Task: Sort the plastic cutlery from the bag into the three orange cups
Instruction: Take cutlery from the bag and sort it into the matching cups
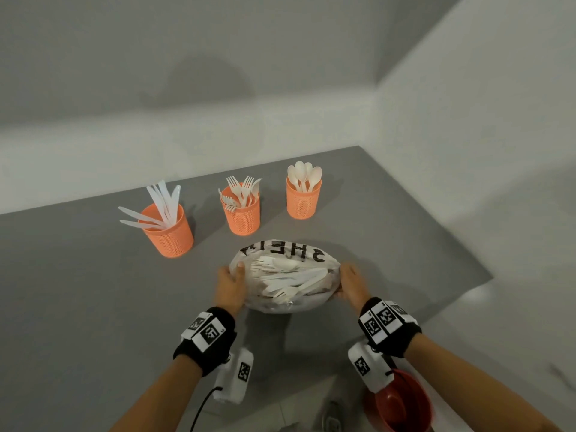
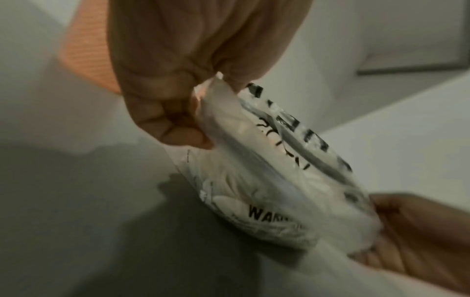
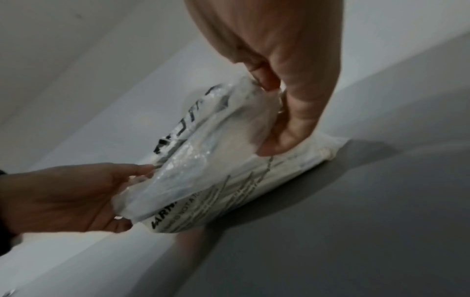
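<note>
1. Crinkled translucent plastic bag (image 1: 284, 277), black lettering, on the smooth grey bench (image 1: 78, 291), near centre; white cutlery inside.
2. Left hand (image 1: 230, 286) and right hand (image 1: 352, 283) fingers curled, pinching opposite bag ends.
3. Three perforated orange cups (image 1: 241, 213) far: knives, forks, spoons.
</note>
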The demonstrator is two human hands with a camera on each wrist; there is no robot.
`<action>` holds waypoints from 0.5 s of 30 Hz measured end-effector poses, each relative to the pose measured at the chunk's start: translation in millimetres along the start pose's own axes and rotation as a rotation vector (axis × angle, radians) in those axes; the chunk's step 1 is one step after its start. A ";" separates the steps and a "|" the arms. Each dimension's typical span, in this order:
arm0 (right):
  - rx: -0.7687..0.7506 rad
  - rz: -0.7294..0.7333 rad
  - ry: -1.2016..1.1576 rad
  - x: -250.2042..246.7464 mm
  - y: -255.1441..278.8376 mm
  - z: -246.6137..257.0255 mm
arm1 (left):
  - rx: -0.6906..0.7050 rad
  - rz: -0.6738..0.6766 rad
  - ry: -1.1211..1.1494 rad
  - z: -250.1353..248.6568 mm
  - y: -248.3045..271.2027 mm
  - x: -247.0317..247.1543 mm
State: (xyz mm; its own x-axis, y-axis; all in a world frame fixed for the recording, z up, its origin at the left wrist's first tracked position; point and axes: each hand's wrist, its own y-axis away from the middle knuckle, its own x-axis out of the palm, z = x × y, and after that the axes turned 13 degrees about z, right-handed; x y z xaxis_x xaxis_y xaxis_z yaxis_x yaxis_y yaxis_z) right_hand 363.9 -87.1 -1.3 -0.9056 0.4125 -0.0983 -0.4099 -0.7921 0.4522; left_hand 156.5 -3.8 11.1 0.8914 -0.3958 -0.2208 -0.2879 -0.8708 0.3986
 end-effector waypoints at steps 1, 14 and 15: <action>-0.077 -0.044 0.089 -2.3 6.0 1.9 | 0.072 -0.034 -0.113 2.2 1.2 -0.4; -0.567 0.124 1.123 -1.7 40.6 12.1 | 0.438 0.007 -0.580 5.1 6.9 -10.6; -0.520 0.138 1.129 -0.8 39.3 12.6 | 0.417 0.045 -0.654 7.6 5.9 -13.5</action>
State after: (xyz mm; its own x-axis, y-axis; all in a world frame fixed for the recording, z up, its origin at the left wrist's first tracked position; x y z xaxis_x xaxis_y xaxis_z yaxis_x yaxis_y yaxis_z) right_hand 349.8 -112.9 27.7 -0.4266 -0.0997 -0.8989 -0.0655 -0.9879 0.1406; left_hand 140.1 -5.8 9.8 0.5255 -0.4125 -0.7441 -0.5427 -0.8361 0.0803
